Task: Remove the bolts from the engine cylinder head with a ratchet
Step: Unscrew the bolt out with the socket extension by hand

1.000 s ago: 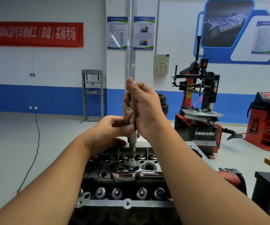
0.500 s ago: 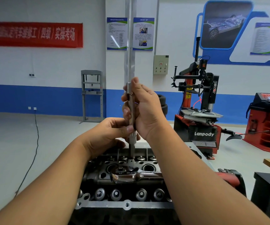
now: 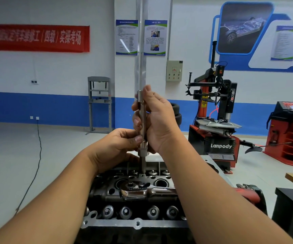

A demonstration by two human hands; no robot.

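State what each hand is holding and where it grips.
Right hand wraps the upright extension bar's upper shaft; left hand pinches it lower, just above the socket. The ratchet lies unheld.

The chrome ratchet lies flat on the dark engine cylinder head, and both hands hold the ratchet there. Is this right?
Not quite. The chrome ratchet does lie on the dark engine cylinder head, but the head view shows nobody touching it. The left hand and right hand hold the upright steel extension bar instead.

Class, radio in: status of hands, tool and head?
Both hands, left hand and right hand, grip upright extension bar. Ratchet lies loose on cylinder head. Nothing obstructing.
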